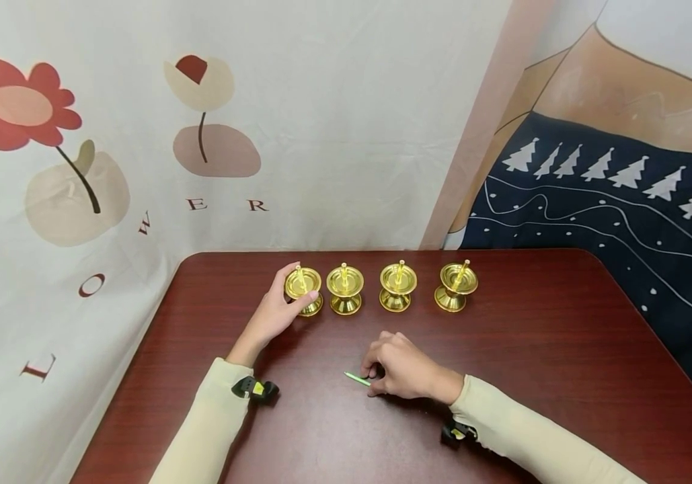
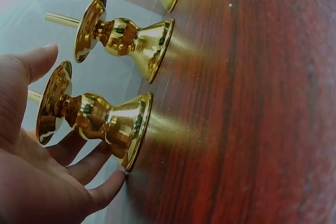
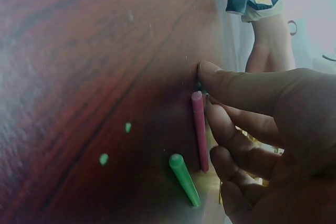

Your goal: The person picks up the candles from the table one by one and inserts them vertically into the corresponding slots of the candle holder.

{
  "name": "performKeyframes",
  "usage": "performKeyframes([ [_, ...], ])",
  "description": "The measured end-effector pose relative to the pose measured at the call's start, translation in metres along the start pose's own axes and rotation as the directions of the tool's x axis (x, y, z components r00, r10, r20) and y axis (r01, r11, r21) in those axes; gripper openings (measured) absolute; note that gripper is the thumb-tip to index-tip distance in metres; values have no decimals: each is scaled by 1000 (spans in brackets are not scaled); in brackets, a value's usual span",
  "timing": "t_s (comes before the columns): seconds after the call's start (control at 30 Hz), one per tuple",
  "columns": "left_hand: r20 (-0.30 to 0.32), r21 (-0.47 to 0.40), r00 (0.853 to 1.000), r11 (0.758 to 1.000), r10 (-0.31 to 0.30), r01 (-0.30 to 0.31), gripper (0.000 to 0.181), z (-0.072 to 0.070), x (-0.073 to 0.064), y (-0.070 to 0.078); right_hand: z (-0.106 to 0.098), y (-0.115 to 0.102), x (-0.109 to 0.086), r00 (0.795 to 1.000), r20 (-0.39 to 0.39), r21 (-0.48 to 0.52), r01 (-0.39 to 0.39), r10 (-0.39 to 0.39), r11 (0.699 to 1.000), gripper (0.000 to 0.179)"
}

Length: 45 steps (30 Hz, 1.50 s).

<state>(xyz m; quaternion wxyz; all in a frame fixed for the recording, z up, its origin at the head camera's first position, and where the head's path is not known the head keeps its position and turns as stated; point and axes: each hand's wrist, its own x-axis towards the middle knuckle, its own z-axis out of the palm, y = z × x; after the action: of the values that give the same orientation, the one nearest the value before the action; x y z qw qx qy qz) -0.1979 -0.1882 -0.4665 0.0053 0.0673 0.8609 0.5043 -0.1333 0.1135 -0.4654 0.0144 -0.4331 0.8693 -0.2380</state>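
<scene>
My left hand curls round the leftmost gold candle holder, its thumb over the dish and its fingers behind. The holder stands upright on its flared base, with a thin rod rising from its dish. At the middle of the table, my right hand pinches one end of a thin light-green stick between thumb and fingertips. In the right wrist view a pink stick and a thicker-looking green stick show beside these fingers; the hand hides them in the head view.
Three more gold candle holders stand in a row to the right: the second, the third and the rightmost. Small green bits lie on the dark red table. A printed cloth hangs behind the table's far edge.
</scene>
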Motion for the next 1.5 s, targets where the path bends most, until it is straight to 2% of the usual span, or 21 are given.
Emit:
performKeyframes([
  [0.13,13,-15,1000,1000,-9,9,83,-1,0,-2,-1,2,3,1000,25,51,8,-9,999,25],
  [0.37,30,-51,999,999,-13,15,83,-2,1,-3,-1,3,6,996,84,111,-34,25,993,20],
  [0.53,39,-50,999,999,-18,20,83,-2,0,-3,-3,3,9,995,96,139,-25,12,990,18],
  [0.67,45,-61,999,998,-11,13,82,-2,0,-3,-3,3,10,996,87,124,-9,-2,992,17],
  [0.87,47,-79,999,997,-2,6,79,-3,-2,-4,-2,3,20,997,-2,91,73,-73,993,16],
  [1.0,52,-86,999,996,7,-2,79,-3,-1,-4,-7,2,33,994,-77,108,86,-78,991,13],
  [1.1,54,-94,998,996,11,-6,78,-4,-2,-3,-12,0,44,988,-140,133,81,-62,988,13],
  [1.3,69,-123,998,992,10,-1,77,-6,-3,-1,-17,-6,70,964,-265,186,75,-23,980,14],
  [1.5,74,-139,996,989,53,-42,72,-7,-3,-2,-17,-9,95,947,-319,271,55,36,961,11],
])
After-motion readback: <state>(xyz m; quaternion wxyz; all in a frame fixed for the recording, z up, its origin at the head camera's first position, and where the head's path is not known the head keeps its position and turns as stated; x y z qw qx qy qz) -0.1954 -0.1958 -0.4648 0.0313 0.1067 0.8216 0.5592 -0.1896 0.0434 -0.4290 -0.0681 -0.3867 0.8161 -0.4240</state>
